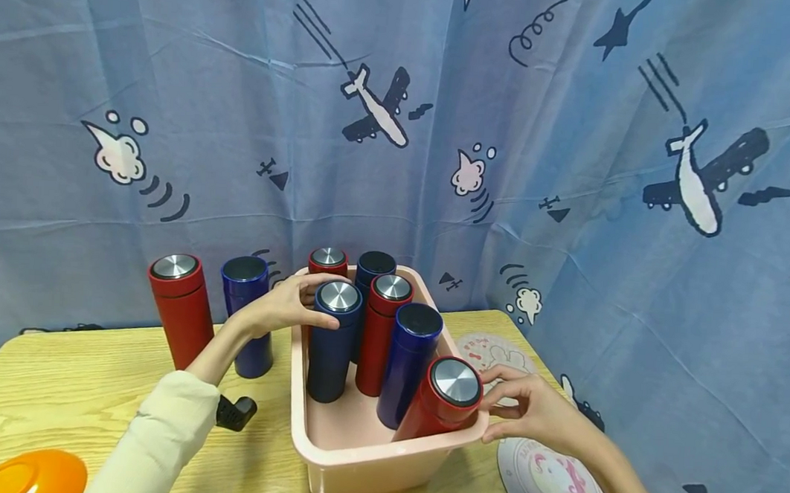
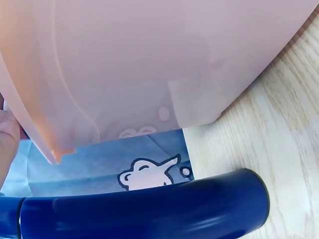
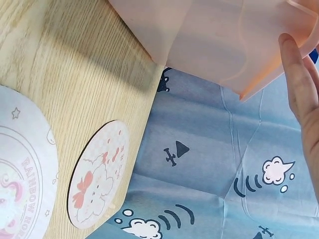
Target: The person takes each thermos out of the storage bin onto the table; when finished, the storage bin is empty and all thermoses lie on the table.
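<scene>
Left hand (image 1: 289,305) curling round navy bottle (image 1: 329,364), centre; right hand (image 1: 532,411) pinching tub rim (image 1: 377,457), lower right; desk (image 1: 72,390) spanning bottom; curtain (image 1: 215,103) hanging behind.

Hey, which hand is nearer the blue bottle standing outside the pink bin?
Left. The left hand is just right of that blue bottle, gripping a navy bottle; the right hand is across the pink bin, at its right edge.

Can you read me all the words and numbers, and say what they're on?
"RAINBOW HOR": on the nearer mat; the rest isn't clear.
Red writing on the farther mat: too small to read.
Bottles: no words that I can see.
</scene>
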Motion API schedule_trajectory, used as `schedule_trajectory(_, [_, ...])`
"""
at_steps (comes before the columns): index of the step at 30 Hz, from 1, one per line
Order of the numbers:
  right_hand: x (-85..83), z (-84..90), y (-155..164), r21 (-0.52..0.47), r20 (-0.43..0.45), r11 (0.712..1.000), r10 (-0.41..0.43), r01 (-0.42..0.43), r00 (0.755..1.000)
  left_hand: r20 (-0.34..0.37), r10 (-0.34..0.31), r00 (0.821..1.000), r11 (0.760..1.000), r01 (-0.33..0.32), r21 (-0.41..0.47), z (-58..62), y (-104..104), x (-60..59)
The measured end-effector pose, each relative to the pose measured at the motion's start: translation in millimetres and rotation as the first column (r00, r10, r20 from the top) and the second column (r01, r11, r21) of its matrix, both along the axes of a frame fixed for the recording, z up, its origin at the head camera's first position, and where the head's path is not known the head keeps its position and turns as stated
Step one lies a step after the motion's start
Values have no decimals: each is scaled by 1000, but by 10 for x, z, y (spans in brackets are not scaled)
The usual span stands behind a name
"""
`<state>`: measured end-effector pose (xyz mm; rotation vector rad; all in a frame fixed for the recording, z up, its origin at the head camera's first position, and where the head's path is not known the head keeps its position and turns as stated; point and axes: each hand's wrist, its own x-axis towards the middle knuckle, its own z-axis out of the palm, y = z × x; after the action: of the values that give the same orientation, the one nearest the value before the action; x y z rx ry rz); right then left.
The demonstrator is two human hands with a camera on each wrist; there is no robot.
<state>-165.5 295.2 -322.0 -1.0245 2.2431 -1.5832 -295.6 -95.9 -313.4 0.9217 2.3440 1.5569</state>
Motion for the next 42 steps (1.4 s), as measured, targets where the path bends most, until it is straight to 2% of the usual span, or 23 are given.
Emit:
schedule_trajectory(15, [-15, -27, -3, -7, -16, 1000, 1, -1, 1000, -7, -25, 1000, 998, 25, 62, -29, -70, 99])
schedule_trajectory(23, [-6, -11, 3, 23, 1, 999, -24, 24, 1000, -53, -1, 999, 997, 5, 73, -44, -62, 89])
schedule_trajectory(28, [9, -5, 6, 29, -6, 999, -30, 30, 1000, -37, 13, 999, 994, -9, 111, -77, -32, 77])
schedule_trajectory(32, [17, -5, -1, 19, -19, 1000, -24, 24, 1000, -47, 48, 998, 991, -41, 126, -90, -4, 72])
schedule_trajectory(36, [19, -2, -3, 21, -23, 999, -29, 29, 999, -50, 94, 994, 987, -87, 136, -12, 12, 84])
schedule_trajectory(42, [-9, -11, -13, 10, -35, 1000, -22, 22, 999, -85, 147, 985, 975, -130, 183, 229, -20, 141])
